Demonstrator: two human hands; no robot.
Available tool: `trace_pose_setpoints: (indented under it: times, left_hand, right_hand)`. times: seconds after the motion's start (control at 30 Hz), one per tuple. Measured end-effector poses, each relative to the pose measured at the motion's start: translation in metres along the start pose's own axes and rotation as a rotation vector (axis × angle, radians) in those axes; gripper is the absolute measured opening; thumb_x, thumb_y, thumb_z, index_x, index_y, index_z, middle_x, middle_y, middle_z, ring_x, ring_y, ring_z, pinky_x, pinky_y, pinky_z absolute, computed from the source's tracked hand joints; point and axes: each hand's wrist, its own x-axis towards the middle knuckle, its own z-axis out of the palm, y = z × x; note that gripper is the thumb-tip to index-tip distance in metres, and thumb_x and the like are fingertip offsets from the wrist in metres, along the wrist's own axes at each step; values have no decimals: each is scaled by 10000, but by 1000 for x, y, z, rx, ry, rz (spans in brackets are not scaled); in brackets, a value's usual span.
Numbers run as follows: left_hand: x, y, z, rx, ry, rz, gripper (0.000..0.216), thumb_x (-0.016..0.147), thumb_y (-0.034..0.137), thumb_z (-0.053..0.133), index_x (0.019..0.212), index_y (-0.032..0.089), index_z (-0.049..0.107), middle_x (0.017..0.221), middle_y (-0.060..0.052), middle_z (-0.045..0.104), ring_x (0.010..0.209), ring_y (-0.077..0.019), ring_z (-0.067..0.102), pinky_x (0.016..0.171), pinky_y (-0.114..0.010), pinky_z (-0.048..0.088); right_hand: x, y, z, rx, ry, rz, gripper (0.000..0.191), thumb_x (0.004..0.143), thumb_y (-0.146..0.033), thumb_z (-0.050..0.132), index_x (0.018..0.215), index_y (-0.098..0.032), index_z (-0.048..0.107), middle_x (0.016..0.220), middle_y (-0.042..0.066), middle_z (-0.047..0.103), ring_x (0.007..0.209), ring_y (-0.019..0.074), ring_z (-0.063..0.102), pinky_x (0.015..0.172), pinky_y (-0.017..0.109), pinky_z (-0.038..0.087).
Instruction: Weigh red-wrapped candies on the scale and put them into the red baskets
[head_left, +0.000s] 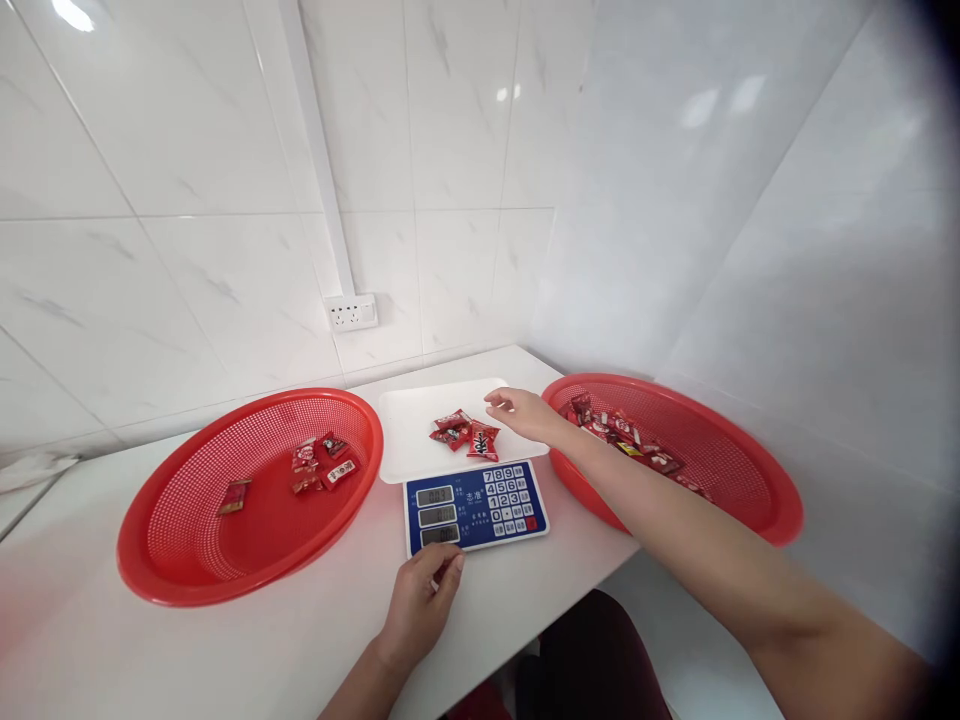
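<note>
A digital scale (480, 508) with a blue keypad panel stands on the table, its top display reading about 0.03. On its white weighing tray (405, 420) lies a small pile of red-wrapped snack packets (466, 434). My right hand (521, 412) hovers over the tray's right side, just beside the pile; its fingers are loosely stretched, and nothing shows between them. My left hand (424, 605) rests at the front edge of the scale, below the displays. Its fingers are curled in, the thumb lying near the index finger, with nothing visible in them.
To the left sits a red perforated basket (180, 500) with several red packets (322, 465) in it. Another red basket (750, 490), holding many packets (622, 430), is on the right under my forearm. A tiled wall with a power socket (352, 313) rises behind the white table (315, 620).
</note>
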Motion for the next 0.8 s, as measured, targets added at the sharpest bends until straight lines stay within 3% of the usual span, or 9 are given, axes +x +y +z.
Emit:
trace_pose_setpoints:
  times: [0.2, 0.33, 0.47, 0.6, 0.8]
  left_hand:
    - [-1, 2, 4, 11, -45, 19, 281, 875, 354, 380, 823, 190, 602, 736, -46, 626, 642, -141, 551, 583, -241, 449]
    - [-1, -1, 3, 11, -21, 8, 268, 873, 350, 390, 825, 187, 597, 735, -40, 626, 637, -135, 550, 578, -233, 448]
    - [-1, -1, 1, 28, 0, 8, 246, 873, 328, 399, 825, 192, 598, 729, -28, 627, 628, -126, 544, 572, -227, 446]
    - [-1, 0, 1, 24, -3, 12, 256, 877, 328, 387, 810, 193, 594, 719, -31, 622, 627, -128, 541, 569, -229, 449]
    - [-1, 0, 2, 25, -7, 38, 253, 878, 325, 388, 806, 194, 593, 694, -27, 610, 614, -124, 536, 571, -226, 444]
  right_hand:
    - [-15, -11, 18, -133, -126, -388, 433, 808, -395, 512, 1220, -262, 520, 1272, 52, 516, 1223, 264, 382, 1002, 424, 304]
    - [-14, -22, 39, -232, -223, -380, 543, 804, -516, 464, 1299, -298, 423, 1422, 24, 326, 1313, 314, 194, 1020, 503, 221]
    - [-13, -29, 48, -212, -279, -412, 510, 809, -522, 456, 1273, -310, 450, 1387, 24, 387, 1321, 281, 182, 1031, 524, 153]
    - [-13, -28, 45, -147, -253, -429, 483, 817, -479, 474, 1272, -320, 443, 1348, 29, 442, 1314, 267, 215, 1030, 527, 137]
    - [-13, -8, 29, -129, -196, -328, 680, 734, -479, 587, 1344, -333, 323, 1406, 62, 340, 1303, 287, 244, 1019, 481, 226]
